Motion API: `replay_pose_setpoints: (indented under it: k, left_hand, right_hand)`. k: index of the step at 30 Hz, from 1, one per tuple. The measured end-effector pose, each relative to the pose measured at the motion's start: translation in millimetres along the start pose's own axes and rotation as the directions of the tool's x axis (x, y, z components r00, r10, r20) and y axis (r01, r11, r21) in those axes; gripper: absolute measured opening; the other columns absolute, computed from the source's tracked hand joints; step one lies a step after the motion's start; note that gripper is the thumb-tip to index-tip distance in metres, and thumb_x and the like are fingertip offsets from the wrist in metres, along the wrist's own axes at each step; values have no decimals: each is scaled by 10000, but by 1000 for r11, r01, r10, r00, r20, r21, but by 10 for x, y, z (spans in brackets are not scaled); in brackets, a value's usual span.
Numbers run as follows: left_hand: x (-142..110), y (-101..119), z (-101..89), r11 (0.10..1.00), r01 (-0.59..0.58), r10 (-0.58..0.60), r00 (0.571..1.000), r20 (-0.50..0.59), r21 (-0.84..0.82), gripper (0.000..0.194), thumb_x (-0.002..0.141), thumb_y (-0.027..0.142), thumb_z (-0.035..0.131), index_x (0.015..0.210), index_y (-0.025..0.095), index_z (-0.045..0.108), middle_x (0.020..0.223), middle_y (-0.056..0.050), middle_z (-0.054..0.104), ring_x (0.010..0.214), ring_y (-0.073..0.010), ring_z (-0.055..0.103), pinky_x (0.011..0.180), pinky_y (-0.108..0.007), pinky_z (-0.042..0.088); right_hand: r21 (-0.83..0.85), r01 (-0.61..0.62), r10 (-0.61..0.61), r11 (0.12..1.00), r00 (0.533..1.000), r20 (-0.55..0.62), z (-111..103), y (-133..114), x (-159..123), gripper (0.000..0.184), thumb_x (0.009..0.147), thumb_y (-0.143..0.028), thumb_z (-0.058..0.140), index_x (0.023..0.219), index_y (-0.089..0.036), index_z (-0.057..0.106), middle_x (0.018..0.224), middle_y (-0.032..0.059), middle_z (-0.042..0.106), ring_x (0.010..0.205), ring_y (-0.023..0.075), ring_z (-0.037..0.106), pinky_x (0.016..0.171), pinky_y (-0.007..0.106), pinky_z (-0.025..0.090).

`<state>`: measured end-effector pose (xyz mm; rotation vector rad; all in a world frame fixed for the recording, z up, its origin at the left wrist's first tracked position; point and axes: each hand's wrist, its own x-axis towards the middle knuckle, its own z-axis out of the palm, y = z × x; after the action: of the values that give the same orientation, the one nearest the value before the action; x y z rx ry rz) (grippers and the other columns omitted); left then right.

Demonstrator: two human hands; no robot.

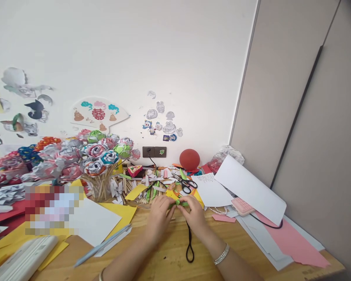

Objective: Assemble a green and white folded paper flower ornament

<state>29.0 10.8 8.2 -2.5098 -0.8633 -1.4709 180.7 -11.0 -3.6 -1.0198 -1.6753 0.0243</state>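
Note:
Over the front middle of the wooden table, my left hand [160, 212] and my right hand [194, 214] meet with their fingertips pinched. Between them is a small folded green paper strip [178, 202], gripped from both sides. Parts of the strip are hidden behind my fingers. Just beyond my hands lies a piece of yellow paper [171, 194]. A black cord loop [190, 249] lies on the table below my right hand. Black-handled scissors [187, 186] rest behind my hands, among paper scraps.
Paper flowers [98, 150] stand in a clear container at the left. A red ball [189, 159] sits by the wall. White sheets [251, 191] and pink paper [292, 242] lie at the right. A light blue pen [102, 246] and a white device [26, 257] lie at the left.

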Motion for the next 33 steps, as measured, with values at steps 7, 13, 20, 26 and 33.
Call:
replay_pose_setpoints:
  k: [7, 13, 20, 26, 33]
  left_hand:
    - [52, 51, -82, 996, -82, 83, 996, -20, 25, 75, 840, 169, 496, 829, 187, 568, 792, -27, 650, 801, -177, 549, 757, -314, 400]
    - [61, 43, -123, 983, -177, 175, 984, 32, 59, 124, 860, 127, 452, 824, 180, 558, 854, -33, 657, 836, -179, 527, 750, -312, 377]
    - [125, 81, -184, 994, 1, 18, 984, 179, -107, 133, 852, 170, 429, 813, 187, 555, 814, -43, 622, 784, -182, 510, 727, -312, 368]
    - [185, -8, -136, 725, 536, -303, 812, 500, -433, 146, 767, 302, 500, 705, 170, 513, 688, -2, 545, 674, -152, 511, 628, -247, 391]
    - [124, -121, -3, 620, 639, -326, 738, 591, -456, 205, 694, 342, 577, 724, 150, 514, 645, 17, 539, 598, -129, 509, 567, -227, 386]
  right_hand:
    - [-19, 125, -125, 992, 992, 22, -47, -49, 14, 121, 809, -123, 505, 864, -218, 556, 858, 42, 619, 830, 195, 553, 756, 338, 447]
    - [-48, 196, -195, 980, 981, 21, -71, -52, 4, 134, 846, -138, 452, 880, -221, 552, 872, 44, 620, 846, 193, 547, 776, 354, 447]
    - [25, 66, -68, 997, 994, 82, -104, -62, 38, 43, 771, -168, 543, 787, -206, 555, 765, 26, 588, 734, 180, 531, 686, 312, 435]
    - [358, -401, 275, 843, 894, 354, -101, 44, 98, 130, 736, -295, 587, 708, -181, 531, 679, -22, 527, 642, 132, 519, 601, 244, 418]
    - [383, -524, 352, 761, 829, 435, -60, 177, 94, 216, 706, -357, 624, 699, -159, 537, 645, -32, 531, 611, 118, 516, 580, 238, 415]
